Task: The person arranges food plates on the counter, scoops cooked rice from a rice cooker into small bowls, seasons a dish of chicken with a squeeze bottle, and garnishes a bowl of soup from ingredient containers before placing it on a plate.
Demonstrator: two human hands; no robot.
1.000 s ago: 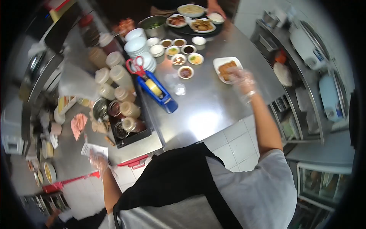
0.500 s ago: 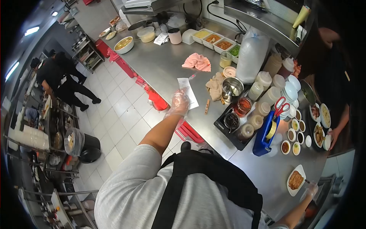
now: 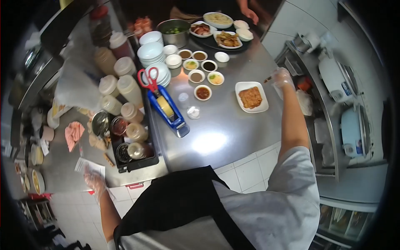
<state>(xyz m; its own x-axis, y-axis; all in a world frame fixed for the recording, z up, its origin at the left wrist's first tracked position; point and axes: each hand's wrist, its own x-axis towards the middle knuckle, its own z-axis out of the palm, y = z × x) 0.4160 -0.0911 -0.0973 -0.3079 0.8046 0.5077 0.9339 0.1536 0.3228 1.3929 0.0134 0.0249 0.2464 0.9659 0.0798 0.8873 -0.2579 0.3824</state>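
My left hand (image 3: 95, 182), in a clear plastic glove, rests with fingers stretched on a white printed slip (image 3: 92, 167) at the counter's left front edge. My right hand (image 3: 284, 78), gloved the same way, is closed at the counter's right edge. A short, dark-patterned strip (image 3: 268, 79) sticks out of its fingers; its kind is unclear. Just left of that hand, and apart from it, stands a square white dish (image 3: 259, 107) with a browned, breaded-looking piece of food (image 3: 250, 98) in it.
Small sauce cups (image 3: 203, 93), stacked bowls (image 3: 151, 52) and a blue tape dispenser (image 3: 168, 108) with red scissors stand mid-counter. A black bin (image 3: 143, 162) holds bottles. Another person's hand (image 3: 249, 14) is near a dark tray of filled dishes. Rice-cooker-like appliances (image 3: 352, 129) stand right.
My view has swung to the right, bringing the right side of the counter to the middle. The left hand stays on the slip; the right hand stays beside the dish.
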